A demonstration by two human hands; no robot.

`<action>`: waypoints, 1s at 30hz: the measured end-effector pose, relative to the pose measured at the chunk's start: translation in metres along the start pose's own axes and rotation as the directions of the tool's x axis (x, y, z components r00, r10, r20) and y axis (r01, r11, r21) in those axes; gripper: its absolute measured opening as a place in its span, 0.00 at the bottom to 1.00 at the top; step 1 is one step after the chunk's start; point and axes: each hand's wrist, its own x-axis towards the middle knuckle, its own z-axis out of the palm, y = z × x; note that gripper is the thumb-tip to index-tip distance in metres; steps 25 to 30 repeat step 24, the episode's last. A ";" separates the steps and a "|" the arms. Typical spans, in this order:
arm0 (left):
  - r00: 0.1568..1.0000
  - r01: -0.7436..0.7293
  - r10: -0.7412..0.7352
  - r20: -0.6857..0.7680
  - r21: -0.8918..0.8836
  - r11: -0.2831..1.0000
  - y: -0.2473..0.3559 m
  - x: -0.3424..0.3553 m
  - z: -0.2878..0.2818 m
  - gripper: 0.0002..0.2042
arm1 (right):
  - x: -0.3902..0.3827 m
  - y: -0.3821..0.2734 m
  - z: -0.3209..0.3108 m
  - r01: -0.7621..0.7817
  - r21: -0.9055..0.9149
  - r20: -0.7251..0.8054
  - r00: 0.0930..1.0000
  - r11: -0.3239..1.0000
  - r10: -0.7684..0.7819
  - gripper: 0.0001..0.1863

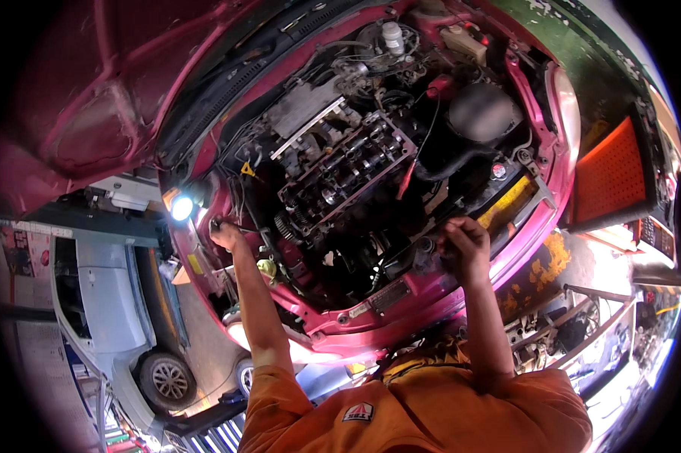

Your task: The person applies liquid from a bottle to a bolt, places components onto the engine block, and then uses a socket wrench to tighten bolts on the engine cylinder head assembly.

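An open car engine (348,170) lies before me, its camshafts and gears bare inside the cylinder head. My left hand (225,235) is at the left edge of the pink engine bay, beside a lit work lamp (182,208). Its fingers are closed around something small and dark that I cannot make out. Above the front right of the bay is my right hand (465,245), fingers curled together near the battery (506,202); what they hold, if anything, is hidden. A red-handled piece (407,180) hangs at the engine's right side, apart from both hands.
The raised pink hood (76,98) fills the upper left. A white-capped reservoir (392,38) stands at the back of the bay. A silver-grey car (114,294) is parked at left. An orange perforated panel (612,174) and a metal frame (589,325) stand at right.
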 end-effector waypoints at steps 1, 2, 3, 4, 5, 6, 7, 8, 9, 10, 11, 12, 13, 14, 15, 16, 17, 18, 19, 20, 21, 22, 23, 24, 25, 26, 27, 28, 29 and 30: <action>0.997 -0.080 0.080 0.013 -0.032 0.996 0.028 -0.017 -0.002 0.08 | -0.002 0.003 -0.017 -0.056 0.194 0.018 0.998 0.979 0.053 0.08; 0.986 -0.166 0.168 0.018 -0.065 0.984 0.063 -0.030 -0.007 0.09 | -0.003 0.007 -0.034 -0.100 0.363 0.117 0.991 0.926 0.061 0.10; 0.957 -0.284 0.290 0.000 -0.206 0.937 0.070 -0.026 -0.028 0.09 | -0.011 0.005 -0.029 -0.176 0.268 0.074 0.984 0.947 0.162 0.11; 0.941 -0.321 0.334 0.064 -0.151 0.935 0.111 -0.057 -0.038 0.08 | -0.016 -0.005 -0.029 -0.214 0.162 -0.024 0.975 0.963 0.221 0.12; 0.912 -0.368 0.382 0.148 -0.112 0.923 0.169 -0.098 -0.060 0.08 | -0.025 -0.017 -0.031 -0.255 0.076 -0.152 0.952 0.964 0.264 0.13; 0.797 -0.565 0.588 0.140 -0.174 0.807 0.197 -0.128 -0.090 0.09 | -0.031 -0.013 -0.036 -0.335 -0.084 0.062 0.938 0.938 0.341 0.16; 0.907 -0.213 0.310 0.285 -0.323 0.922 0.230 -0.182 -0.121 0.09 | -0.042 -0.019 -0.023 -0.320 -0.237 0.175 0.915 0.917 0.365 0.22; 0.439 -0.839 0.859 0.264 -0.220 0.497 0.235 -0.205 -0.141 0.07 | -0.052 -0.027 -0.012 -0.354 -0.303 0.243 0.869 0.885 0.431 0.30; 0.139 -0.816 0.955 0.261 -0.517 0.260 0.261 -0.244 -0.157 0.08 | -0.064 -0.028 -0.002 -0.382 -0.236 0.310 0.842 0.893 0.442 0.37; -0.090 -0.733 0.957 0.277 -0.669 0.124 0.276 -0.284 -0.169 0.05 | -0.079 -0.036 0.002 -0.441 -0.132 0.397 0.797 0.888 0.455 0.40; -0.255 -0.634 0.933 0.255 -0.773 0.038 0.279 -0.320 -0.176 0.06 | -0.093 -0.037 -0.003 -0.477 -0.003 0.409 0.801 0.879 0.436 0.41; -0.375 -0.533 0.902 0.213 -0.846 -0.022 0.281 -0.351 -0.184 0.07 | -0.107 -0.032 -0.012 -0.463 0.166 0.350 0.853 0.871 0.387 0.39; -0.482 -0.447 0.862 0.153 -0.890 -0.092 0.280 -0.377 -0.189 0.08 | -0.121 -0.028 -0.027 -0.302 0.337 0.231 0.945 0.892 0.233 0.28; -0.538 -0.407 0.830 0.143 -0.907 -0.107 0.281 -0.398 -0.195 0.10 | -0.142 -0.041 -0.039 -0.181 0.274 0.035 0.983 0.945 0.179 0.21; -0.579 -0.373 0.806 0.119 -0.919 -0.131 0.283 -0.413 -0.201 0.11 | -0.165 -0.056 -0.050 -0.083 0.197 -0.146 0.983 0.977 0.113 0.15; -0.608 -0.323 0.789 0.083 -0.934 -0.150 0.284 -0.434 -0.205 0.11 | -0.181 -0.053 -0.089 0.033 0.306 -0.223 0.974 0.951 0.038 0.10; -0.613 -0.281 0.787 0.063 -0.949 -0.143 0.287 -0.452 -0.210 0.12 | -0.207 -0.061 -0.117 0.110 0.495 -0.290 0.956 0.862 0.044 0.09; -0.598 -0.233 0.800 0.052 -0.966 -0.111 0.286 -0.471 -0.217 0.13 | -0.227 -0.063 -0.154 0.231 0.426 -0.485 0.874 0.875 0.006 0.10; -0.567 -0.180 0.821 0.067 -0.983 -0.044 0.280 -0.488 -0.221 0.12 | -0.249 -0.078 -0.179 0.211 0.267 -0.690 0.723 0.940 0.033 0.09; -0.528 -0.033 0.839 0.134 -0.990 0.138 0.281 -0.508 -0.231 0.11 | -0.265 -0.074 -0.223 0.351 0.249 -0.800 0.600 0.903 -0.013 0.06; -0.625 0.044 0.758 0.188 -0.961 0.274 0.284 -0.522 -0.239 0.09 | -0.282 -0.072 -0.265 0.437 0.154 -0.870 0.485 0.886 -0.088 0.03; -0.768 0.104 0.595 0.237 -0.871 0.481 0.282 -0.542 -0.245 0.09 | -0.295 -0.070 -0.307 0.444 0.034 -0.929 0.345 0.896 -0.136 0.00; -0.891 0.111 0.394 0.226 -0.732 0.672 0.272 -0.568 -0.247 0.09 | -0.310 -0.059 -0.365 0.549 0.057 -0.937 0.318 0.834 -0.145 0.02; -0.907 0.108 0.372 0.196 -0.747 0.656 0.278 -0.582 -0.244 0.09 | -0.322 -0.061 -0.394 0.590 0.057 -0.962 0.248 0.805 -0.114 0.11; -0.907 0.108 0.372 0.196 -0.747 0.656 0.278 -0.582 -0.244 0.09 | -0.322 -0.061 -0.394 0.590 0.057 -0.962 0.248 0.805 -0.114 0.11; -0.907 0.108 0.372 0.196 -0.747 0.656 0.278 -0.582 -0.244 0.09 | -0.322 -0.061 -0.394 0.590 0.057 -0.962 0.248 0.805 -0.114 0.11; -0.907 0.108 0.372 0.196 -0.747 0.656 0.278 -0.582 -0.244 0.09 | -0.322 -0.061 -0.394 0.590 0.057 -0.962 0.248 0.805 -0.114 0.11; -0.907 0.108 0.372 0.196 -0.747 0.656 0.278 -0.582 -0.244 0.09 | -0.322 -0.061 -0.394 0.590 0.057 -0.962 0.248 0.805 -0.114 0.11; -0.907 0.108 0.372 0.196 -0.747 0.656 0.278 -0.582 -0.244 0.09 | -0.322 -0.061 -0.394 0.590 0.057 -0.962 0.248 0.805 -0.114 0.11; -0.907 0.108 0.372 0.196 -0.747 0.656 0.278 -0.582 -0.244 0.09 | -0.322 -0.061 -0.394 0.590 0.057 -0.962 0.248 0.805 -0.114 0.11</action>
